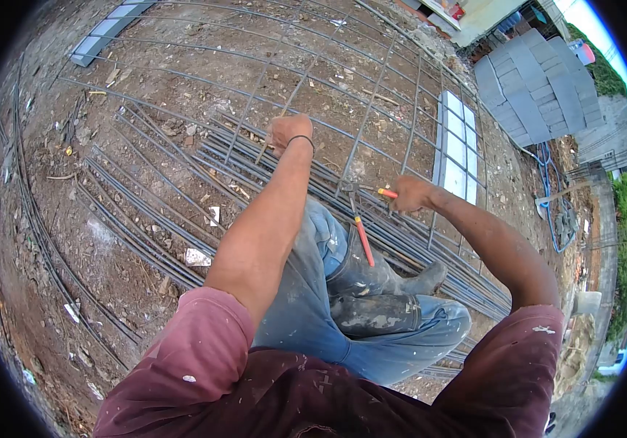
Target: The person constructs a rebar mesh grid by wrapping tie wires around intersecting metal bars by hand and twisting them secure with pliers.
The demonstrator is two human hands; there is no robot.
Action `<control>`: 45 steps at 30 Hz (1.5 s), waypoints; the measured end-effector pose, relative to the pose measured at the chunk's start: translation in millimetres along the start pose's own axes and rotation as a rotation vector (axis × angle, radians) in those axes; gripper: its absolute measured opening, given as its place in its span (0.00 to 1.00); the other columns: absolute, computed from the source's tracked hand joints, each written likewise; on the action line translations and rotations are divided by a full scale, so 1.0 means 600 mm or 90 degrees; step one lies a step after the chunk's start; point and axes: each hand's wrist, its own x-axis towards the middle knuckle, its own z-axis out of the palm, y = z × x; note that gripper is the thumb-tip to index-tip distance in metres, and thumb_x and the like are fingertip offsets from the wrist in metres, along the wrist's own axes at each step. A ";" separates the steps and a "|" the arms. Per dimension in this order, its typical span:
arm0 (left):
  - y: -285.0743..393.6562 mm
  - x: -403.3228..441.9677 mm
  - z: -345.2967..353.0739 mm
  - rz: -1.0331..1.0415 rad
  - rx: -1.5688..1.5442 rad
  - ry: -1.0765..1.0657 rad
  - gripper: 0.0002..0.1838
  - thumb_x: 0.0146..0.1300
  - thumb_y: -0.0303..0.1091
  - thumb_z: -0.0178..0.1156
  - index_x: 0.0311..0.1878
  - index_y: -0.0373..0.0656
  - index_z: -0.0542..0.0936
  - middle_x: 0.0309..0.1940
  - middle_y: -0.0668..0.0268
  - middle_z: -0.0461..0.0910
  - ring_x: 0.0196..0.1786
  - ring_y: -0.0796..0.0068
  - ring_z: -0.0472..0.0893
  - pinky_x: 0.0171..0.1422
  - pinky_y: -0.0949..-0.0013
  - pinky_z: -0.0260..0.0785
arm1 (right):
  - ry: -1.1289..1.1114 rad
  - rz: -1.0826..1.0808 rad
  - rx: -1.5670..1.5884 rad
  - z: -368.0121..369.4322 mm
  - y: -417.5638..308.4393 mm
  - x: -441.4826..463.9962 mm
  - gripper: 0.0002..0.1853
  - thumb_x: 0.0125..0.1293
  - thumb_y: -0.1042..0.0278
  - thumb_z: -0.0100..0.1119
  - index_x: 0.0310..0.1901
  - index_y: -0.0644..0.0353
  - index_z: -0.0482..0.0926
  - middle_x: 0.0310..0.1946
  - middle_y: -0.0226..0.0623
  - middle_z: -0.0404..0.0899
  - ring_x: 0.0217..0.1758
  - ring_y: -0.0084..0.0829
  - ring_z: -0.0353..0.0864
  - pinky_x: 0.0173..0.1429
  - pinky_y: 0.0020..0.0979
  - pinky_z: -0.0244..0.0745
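My left hand [291, 133] is closed round a thin rusty steel bar [300, 87] of the rebar mesh. My right hand [412, 193] grips one red-and-yellow handle of a pair of end-cutting pincers [364, 237]. The pincers are spread wide, with the other handle pointing down toward my leg. Their metal head is at the lower edge of the rebar mesh [372, 102], near a bar; whether the jaws touch it I cannot tell. A bundle of loose rebar [320, 175] lies beneath both hands, beside my boots.
A pale block [459, 146] lies under the mesh at right, and a grey one [113, 31] at upper left. Stacked grey blocks [536, 87] and a blue hose [550, 197] are at far right. More long bars [138, 219] lie on the dirt at left.
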 end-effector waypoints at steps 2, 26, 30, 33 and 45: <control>-0.007 0.014 0.019 -0.001 0.006 -0.002 0.15 0.58 0.33 0.64 0.43 0.33 0.88 0.45 0.44 0.88 0.49 0.47 0.87 0.58 0.54 0.78 | 0.007 0.029 0.204 0.073 0.026 0.011 0.13 0.61 0.66 0.69 0.38 0.70 0.88 0.32 0.46 0.88 0.36 0.39 0.89 0.42 0.45 0.84; -0.132 -0.360 -0.049 0.320 -0.058 -0.841 0.24 0.79 0.44 0.57 0.64 0.32 0.78 0.56 0.48 0.85 0.60 0.58 0.84 0.63 0.61 0.75 | 0.316 -0.398 1.279 0.359 0.062 -0.203 0.22 0.77 0.68 0.56 0.67 0.72 0.73 0.33 0.40 0.85 0.28 0.29 0.85 0.33 0.29 0.84; -0.179 -0.355 -0.021 0.509 0.146 -0.748 0.18 0.73 0.37 0.64 0.58 0.33 0.82 0.53 0.51 0.86 0.58 0.59 0.85 0.63 0.59 0.76 | 0.370 -0.403 1.338 0.360 0.072 -0.215 0.20 0.77 0.68 0.57 0.65 0.72 0.75 0.32 0.39 0.85 0.28 0.28 0.85 0.34 0.28 0.84; -0.158 -0.319 -0.035 0.782 0.318 -0.366 0.16 0.62 0.35 0.73 0.47 0.35 0.82 0.46 0.48 0.86 0.53 0.49 0.85 0.59 0.51 0.76 | 0.494 -0.284 1.327 0.369 0.109 -0.220 0.19 0.77 0.68 0.57 0.63 0.70 0.76 0.32 0.38 0.85 0.28 0.27 0.85 0.34 0.28 0.84; -0.180 -0.302 0.036 0.767 0.596 -0.485 0.10 0.63 0.39 0.69 0.39 0.44 0.88 0.43 0.49 0.87 0.51 0.44 0.85 0.56 0.49 0.77 | 0.591 -0.148 1.429 0.394 0.157 -0.213 0.17 0.77 0.70 0.57 0.62 0.67 0.77 0.31 0.37 0.84 0.30 0.28 0.85 0.34 0.29 0.82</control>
